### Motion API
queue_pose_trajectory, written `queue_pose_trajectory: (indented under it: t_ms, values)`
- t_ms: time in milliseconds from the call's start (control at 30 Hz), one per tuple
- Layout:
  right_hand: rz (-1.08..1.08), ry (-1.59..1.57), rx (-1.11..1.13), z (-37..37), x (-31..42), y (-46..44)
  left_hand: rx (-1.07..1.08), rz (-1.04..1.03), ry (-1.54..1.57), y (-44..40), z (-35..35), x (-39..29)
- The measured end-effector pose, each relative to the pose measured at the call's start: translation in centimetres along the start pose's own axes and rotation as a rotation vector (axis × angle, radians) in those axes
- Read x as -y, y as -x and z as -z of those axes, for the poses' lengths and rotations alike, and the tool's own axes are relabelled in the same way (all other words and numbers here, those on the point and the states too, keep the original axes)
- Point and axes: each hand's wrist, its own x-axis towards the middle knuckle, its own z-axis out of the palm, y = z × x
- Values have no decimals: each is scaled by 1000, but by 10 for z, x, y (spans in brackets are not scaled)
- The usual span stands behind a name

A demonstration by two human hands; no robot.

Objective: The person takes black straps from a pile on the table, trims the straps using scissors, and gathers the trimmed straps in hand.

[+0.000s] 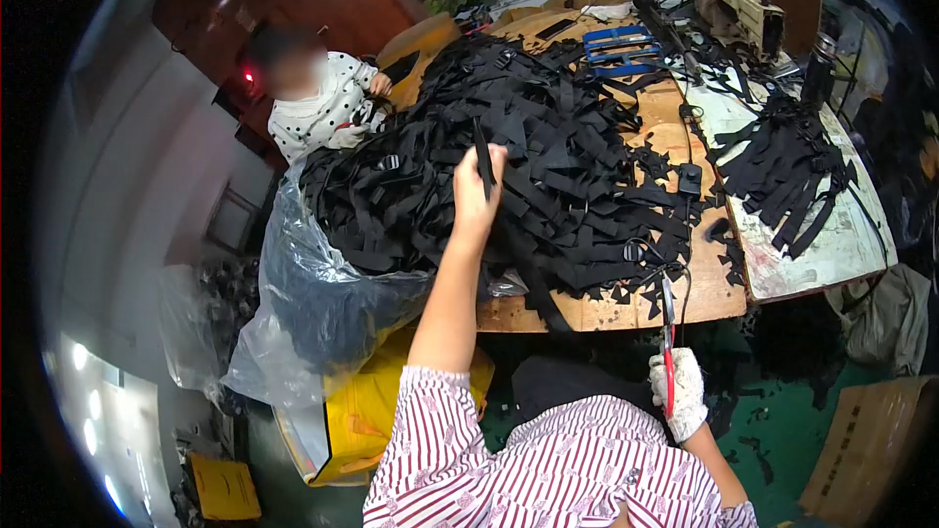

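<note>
My bare left hand [477,181] is closed around a black strap [484,158] above a large pile of black straps [558,152] on the wooden table. In a white glove, my right hand [680,386] grips red-handled scissors [669,332] in front of the table's edge, their blades pointing up toward the table. Some small black scraps [650,295] lie just beyond the blade tips. A dark strap [533,279] hangs over the front edge below my left hand.
Across the pile at left is a person [318,103] in a dotted top, one hand gloved. Clear plastic [323,284] drapes over the left edge above a yellow bag [367,420]. At right, more straps [792,161] lie on a white board [782,264]; a blue rack [623,51] stands behind.
</note>
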Motion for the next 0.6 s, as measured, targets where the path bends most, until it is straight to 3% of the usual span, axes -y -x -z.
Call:
queue_pose_trajectory:
  t_ms: [100, 167, 200, 233, 333, 433, 500, 600]
  values:
    - [-1, 53, -3, -2, 3, 1, 36, -173, -420, -56, -7, 45]
    - [9, 22, 17, -5, 8, 5, -59, -11, -631, -77, -22, 59]
    - [20, 40, 22, -7, 12, 7, 39, -38, -790, -84, -21, 60]
    - [64, 41, 35, -5, 8, 7, 40, -41, -786, -87, -23, 61]
    - [98, 41, 45, 0, 6, 7, 164, 221, -889, -94, -28, 62]
    - [105, 54, 11, 1, 6, 6, 161, 257, -916, -90, -27, 55]
    - [83, 92, -23, 2, 6, 4, 189, 239, -931, -83, -24, 47]
    - [28, 12, -18, 3, 3, 1, 27, -94, -712, -79, -22, 47]
